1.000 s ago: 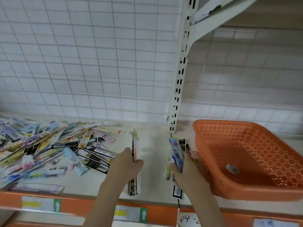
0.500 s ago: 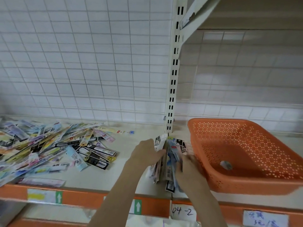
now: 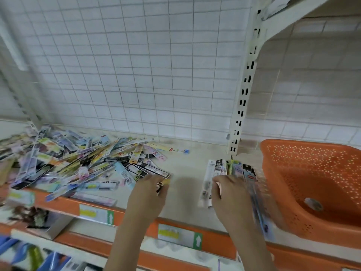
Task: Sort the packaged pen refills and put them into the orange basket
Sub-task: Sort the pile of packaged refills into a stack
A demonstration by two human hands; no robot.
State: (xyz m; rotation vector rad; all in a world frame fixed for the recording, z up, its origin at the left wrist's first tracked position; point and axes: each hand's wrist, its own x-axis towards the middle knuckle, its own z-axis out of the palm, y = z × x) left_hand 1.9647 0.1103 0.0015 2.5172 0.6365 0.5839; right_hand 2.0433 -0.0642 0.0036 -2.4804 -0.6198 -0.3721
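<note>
— The refills?
— Loose pile of refill packs (image 3: 78, 163) at nine o'clock; right hand (image 3: 232, 194) grips a fanned bundle (image 3: 224, 169), orange basket (image 3: 312, 182) at its three o'clock.
— Left hand (image 3: 148, 194)?
— Fingers curled at the pile's edge; grip unclear.

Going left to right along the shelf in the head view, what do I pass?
Loose pile of refill packs → left hand → right hand holding a bundle of packs → orange basket.

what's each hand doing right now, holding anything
Left hand: at the edge of the loose pile, pinching a refill packet.
Right hand: gripping an upright stack of packets beside the orange basket.
</note>
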